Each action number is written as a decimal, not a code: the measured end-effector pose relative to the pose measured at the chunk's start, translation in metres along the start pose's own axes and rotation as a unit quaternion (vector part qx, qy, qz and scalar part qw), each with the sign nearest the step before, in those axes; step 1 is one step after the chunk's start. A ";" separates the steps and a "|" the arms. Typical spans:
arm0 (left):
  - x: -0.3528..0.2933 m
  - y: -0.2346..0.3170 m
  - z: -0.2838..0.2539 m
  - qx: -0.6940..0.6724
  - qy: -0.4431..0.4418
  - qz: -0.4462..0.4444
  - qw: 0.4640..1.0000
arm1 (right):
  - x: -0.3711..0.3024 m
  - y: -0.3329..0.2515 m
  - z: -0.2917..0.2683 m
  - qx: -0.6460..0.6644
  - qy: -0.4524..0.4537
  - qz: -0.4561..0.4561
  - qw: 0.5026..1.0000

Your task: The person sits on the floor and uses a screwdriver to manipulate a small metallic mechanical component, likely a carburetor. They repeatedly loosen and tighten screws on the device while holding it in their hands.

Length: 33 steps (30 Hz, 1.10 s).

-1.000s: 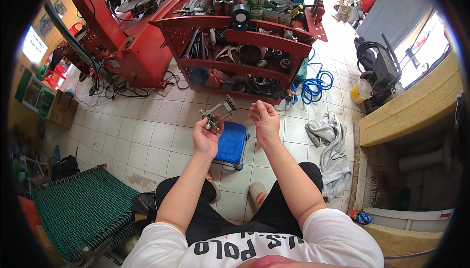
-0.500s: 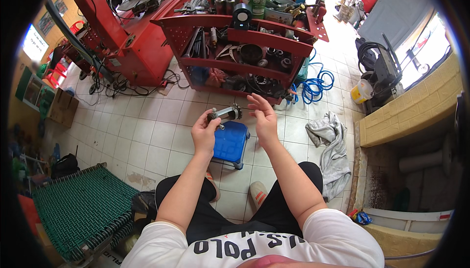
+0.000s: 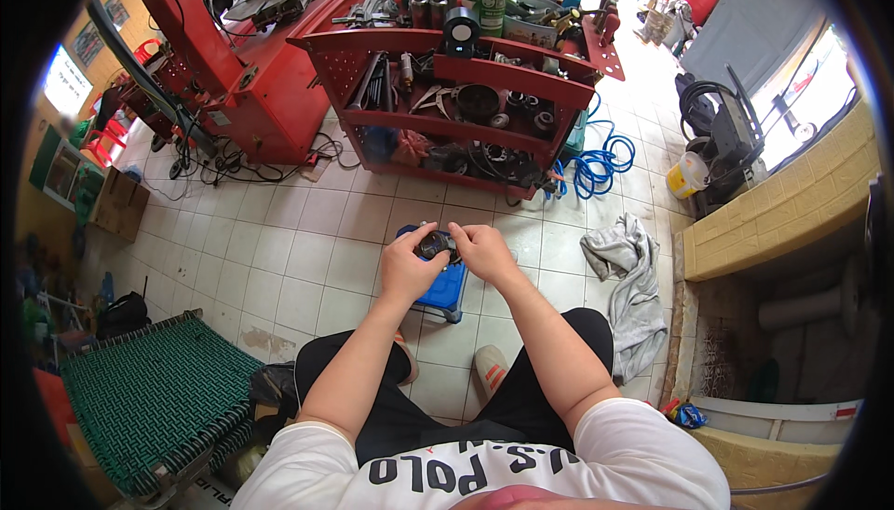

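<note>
In front of my knees, my left hand (image 3: pixel 408 266) is closed around a metal cylindrical part with a dark round end (image 3: pixel 434 245). My right hand (image 3: pixel 481 251) has its fingers closed on the other side of the same part. The fingers of both hands cover much of it, so its exact kind does not show. Directly below the hands stands a small blue plastic stool (image 3: pixel 445 294), partly hidden by them.
A red tool cart (image 3: pixel 447 124) loaded with tools, cans and bottles stands ahead. Left of it is a red machine (image 3: pixel 270 109) with cables on the floor. A blue hose (image 3: pixel 603 167) and a grey cloth (image 3: pixel 633 296) lie right. A green woven seat (image 3: pixel 163 398) is near left.
My right hand has moved left and down and now grips the part together with the left. The part has turned, so its dark round end faces me and its long side is hidden.
</note>
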<state>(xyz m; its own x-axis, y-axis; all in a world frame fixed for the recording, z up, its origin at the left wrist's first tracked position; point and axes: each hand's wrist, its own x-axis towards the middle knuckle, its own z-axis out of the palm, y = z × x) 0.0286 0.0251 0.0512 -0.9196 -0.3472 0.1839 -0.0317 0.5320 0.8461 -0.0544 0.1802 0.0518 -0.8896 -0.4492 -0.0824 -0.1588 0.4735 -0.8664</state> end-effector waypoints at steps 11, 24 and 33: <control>-0.001 0.012 -0.001 0.036 -0.009 0.013 0.999 | 0.000 -0.003 -0.001 -0.024 -0.020 0.020 0.999; -0.002 0.012 -0.004 0.057 -0.020 0.021 0.998 | 0.003 0.007 0.008 -0.004 -0.019 0.014 1.000; -0.001 0.012 -0.003 0.072 -0.022 0.032 0.997 | 0.005 0.016 0.012 -0.007 -0.009 -0.008 1.000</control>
<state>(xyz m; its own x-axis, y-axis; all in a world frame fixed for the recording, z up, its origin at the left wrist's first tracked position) 0.0301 0.0292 0.0631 -0.9379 -0.2754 0.2108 -0.0242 0.6582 0.7525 -0.0564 0.1765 0.0316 -0.8793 -0.4698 -0.0783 -0.1780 0.4768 -0.8608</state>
